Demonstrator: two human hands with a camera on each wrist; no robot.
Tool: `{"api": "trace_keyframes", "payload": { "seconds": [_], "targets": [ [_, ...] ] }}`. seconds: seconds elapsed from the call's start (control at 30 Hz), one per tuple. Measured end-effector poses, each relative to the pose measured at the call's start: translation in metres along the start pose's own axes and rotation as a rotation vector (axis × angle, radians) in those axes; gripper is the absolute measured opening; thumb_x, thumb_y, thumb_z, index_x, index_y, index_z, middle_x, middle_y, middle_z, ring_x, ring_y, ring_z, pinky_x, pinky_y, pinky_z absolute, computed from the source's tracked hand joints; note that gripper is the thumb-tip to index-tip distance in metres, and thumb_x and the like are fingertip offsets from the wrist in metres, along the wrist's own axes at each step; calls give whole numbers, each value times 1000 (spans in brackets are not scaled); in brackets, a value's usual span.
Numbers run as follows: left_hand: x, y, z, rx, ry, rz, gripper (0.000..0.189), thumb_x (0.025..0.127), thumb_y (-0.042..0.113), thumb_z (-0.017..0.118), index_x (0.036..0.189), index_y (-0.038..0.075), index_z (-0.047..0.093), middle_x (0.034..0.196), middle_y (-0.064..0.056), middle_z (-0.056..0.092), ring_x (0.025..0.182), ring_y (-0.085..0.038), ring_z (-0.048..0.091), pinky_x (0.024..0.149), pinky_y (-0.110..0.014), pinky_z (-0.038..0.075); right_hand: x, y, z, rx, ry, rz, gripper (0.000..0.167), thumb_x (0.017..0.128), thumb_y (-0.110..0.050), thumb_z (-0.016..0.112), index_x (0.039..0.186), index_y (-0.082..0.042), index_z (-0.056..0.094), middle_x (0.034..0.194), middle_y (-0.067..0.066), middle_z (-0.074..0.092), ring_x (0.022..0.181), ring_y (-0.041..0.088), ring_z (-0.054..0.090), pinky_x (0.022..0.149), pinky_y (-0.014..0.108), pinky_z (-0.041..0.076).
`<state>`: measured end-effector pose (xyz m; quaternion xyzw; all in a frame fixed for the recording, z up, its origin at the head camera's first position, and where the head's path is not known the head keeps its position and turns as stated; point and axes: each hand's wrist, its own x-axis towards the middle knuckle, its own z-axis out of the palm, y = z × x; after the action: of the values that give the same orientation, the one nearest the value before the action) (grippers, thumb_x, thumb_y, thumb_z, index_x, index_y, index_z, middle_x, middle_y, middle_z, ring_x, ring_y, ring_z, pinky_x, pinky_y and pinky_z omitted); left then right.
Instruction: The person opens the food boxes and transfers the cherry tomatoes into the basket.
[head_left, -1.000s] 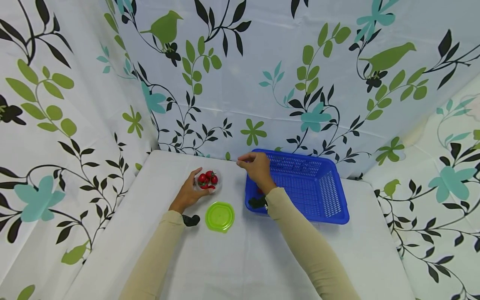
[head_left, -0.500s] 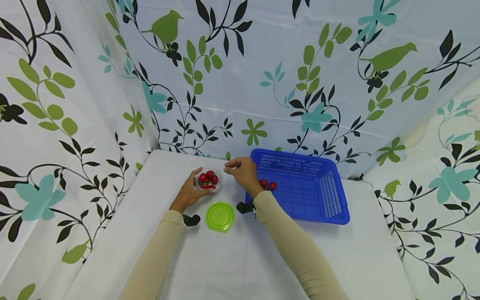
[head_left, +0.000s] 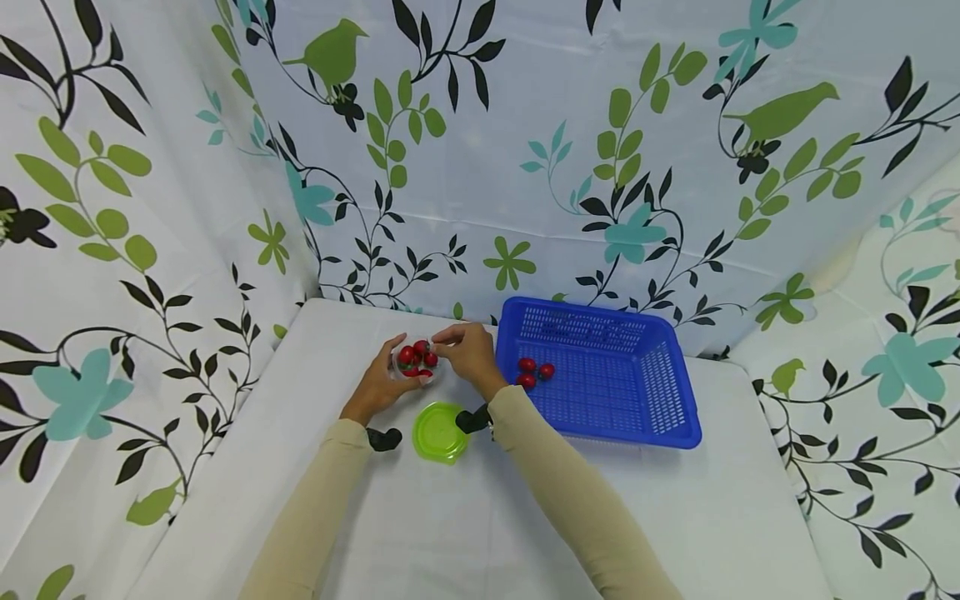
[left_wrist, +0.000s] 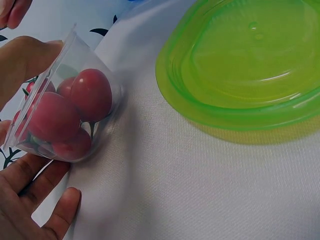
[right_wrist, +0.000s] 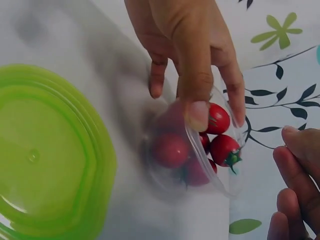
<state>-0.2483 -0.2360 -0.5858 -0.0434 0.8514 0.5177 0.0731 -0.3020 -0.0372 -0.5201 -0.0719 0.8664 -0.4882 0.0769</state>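
Observation:
My left hand (head_left: 371, 390) grips a clear plastic cup (left_wrist: 84, 54) with several red cherry tomatoes (left_wrist: 91, 94) inside. Thumb and fingers go around the cup's rim and side, and the cup leans in the left wrist view. At the cup's right, my right hand (head_left: 471, 357) has its fingertips close to the rim. In the right wrist view its thumb and index fingertips (right_wrist: 290, 137) are close together, with nothing visible between them. A green plastic lid (head_left: 438, 433) lies on the white table, nearer me than the cup.
To the right stands a blue perforated basket (head_left: 615, 375), with three cherry tomatoes (head_left: 527, 365) in its left part. Black wrist camera mounts (head_left: 384, 439) stick out near both sleeves. A printed cloth (head_left: 465, 192) with leaves and birds hangs behind the table.
My right hand has moved left from over the basket to beside the cup, bringing the tomatoes in the basket into view. The left hand and cup have stayed in place.

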Motion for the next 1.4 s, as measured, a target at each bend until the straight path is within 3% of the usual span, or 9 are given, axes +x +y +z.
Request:
{"api": "trace_keyframes", "payload": {
  "seconds": [0.37,0.53,0.8,1.2,1.4],
  "targets": [
    [0,0,-1,13,-1,9,105,89,40,87,169,29,21,177,-17,22,161,-48,26,129,-67,25,-2,-1,21,-51,-22,65,10,90,-21,87,100,-21,86,96,-6,81,95,13,70,71,25,58],
    [1,-1,0,10,-1,6,104,89,39,87,169,29,21,177,-16,23,161,-47,26,129,-67,26,-2,2,27,-72,-9,54,11,90,-21,87,100,-20,87,93,-6,82,100,15,71,72,25,59],
    [0,-1,-1,14,-3,16,104,90,39,86,170,27,20,176,-18,24,162,-47,24,130,-67,25,-1,7,37,-147,-11,45,6,90,-21,86,96,-22,86,92,-7,81,92,13,68,68,24,50],
    [-2,1,-1,-21,-2,52,103,90,35,87,170,22,22,175,-21,26,160,-48,28,130,-65,27,-1,10,45,-193,-18,60,6,90,-23,87,96,-23,86,98,-7,81,101,14,69,81,28,56],
    [-2,1,-1,-29,-5,60,104,90,31,87,170,18,22,175,-21,25,161,-45,28,131,-62,27,0,10,48,-193,-22,48,5,90,-24,87,95,-22,87,91,-8,81,98,14,70,83,30,57]
  ]
}}
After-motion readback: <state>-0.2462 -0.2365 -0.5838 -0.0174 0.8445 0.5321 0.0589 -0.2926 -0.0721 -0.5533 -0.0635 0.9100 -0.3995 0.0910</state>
